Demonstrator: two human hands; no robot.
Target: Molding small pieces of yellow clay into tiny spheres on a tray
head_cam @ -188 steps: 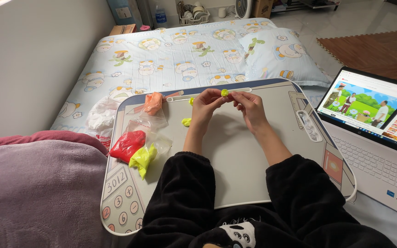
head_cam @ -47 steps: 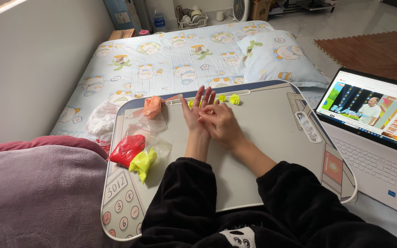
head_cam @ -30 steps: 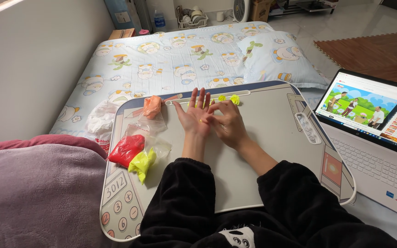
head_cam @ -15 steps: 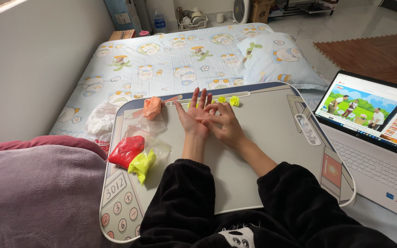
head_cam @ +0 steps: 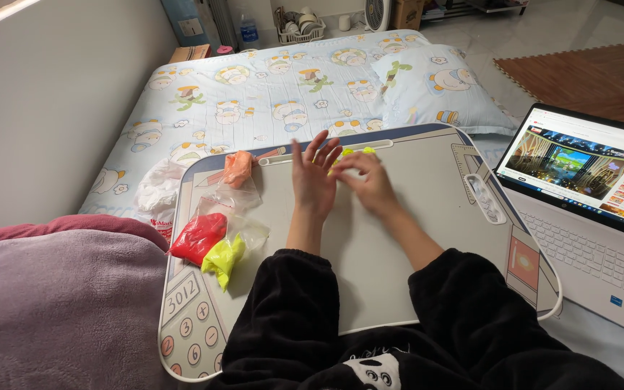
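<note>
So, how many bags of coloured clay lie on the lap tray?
3: an orange bag near the tray's top left, a red bag and a yellow bag at its left side. The hands may hide more.

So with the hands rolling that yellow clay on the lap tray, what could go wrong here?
1. Small yellow clay pieces lie close to the far rim of the grey lap tray, beside the left hand and right hand; a nudge might roll them onto the bedsheet.
2. The open silver laptop sits right beside the tray; a shifted tray could bump it.
3. The red clay in its clear bag rests near the left edge and may slide off.
</note>
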